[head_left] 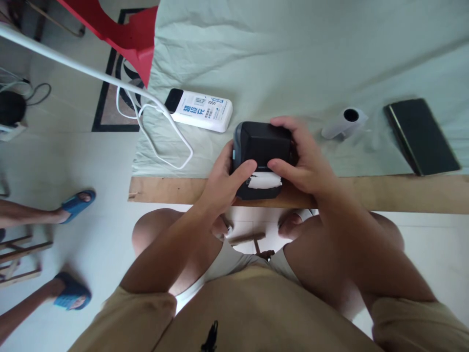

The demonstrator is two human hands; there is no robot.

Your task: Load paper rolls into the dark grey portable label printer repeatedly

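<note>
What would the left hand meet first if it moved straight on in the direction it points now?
The left hand already touches the black device, so it meets that at once. Further along that line, probably the roll of paper, though depth is unclear.

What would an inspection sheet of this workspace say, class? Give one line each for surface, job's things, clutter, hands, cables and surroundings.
Surface: pale green cloth over a wooden board, creased.
Job's things: black printer at the board's edge, white paper showing at its front.
Clutter: paper roll; dark notebook; white power bank.
Hands: left hand and right hand both grip the printer, thumbs at the paper.
Cables: white cable loops from the power bank.
Surroundings: red chair; another person's feet in blue sandals.
</note>
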